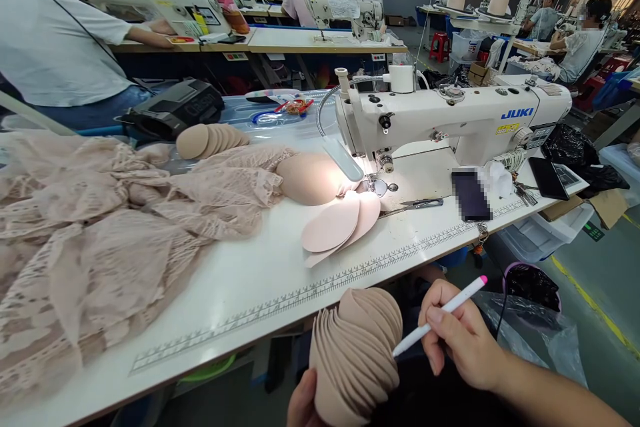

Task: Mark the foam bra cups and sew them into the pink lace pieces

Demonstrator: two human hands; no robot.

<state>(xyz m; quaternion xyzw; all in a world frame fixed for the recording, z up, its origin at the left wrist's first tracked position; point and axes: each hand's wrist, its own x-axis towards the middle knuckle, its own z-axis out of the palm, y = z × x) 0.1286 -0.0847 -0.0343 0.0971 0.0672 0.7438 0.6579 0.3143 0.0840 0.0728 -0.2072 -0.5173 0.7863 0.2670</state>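
Note:
At the bottom of the view, my left hand grips a thick fanned stack of beige bra pads, held below the table's front edge. Only part of that hand shows beside the stack. My right hand pinches a white marker pen with a pink end. Its tip points down and left at the right edge of the stack; whether it touches cannot be made out. Above on the table, pink oval pads lie in front of a beige pad near the needle of the sewing machine.
Beige lace fabric spreads over the table's left side, with more beige pads behind it. Thread snips, a blurred dark rectangular object and a phone lie to the right. A printed ruler runs along the front edge. Co-workers sit beyond.

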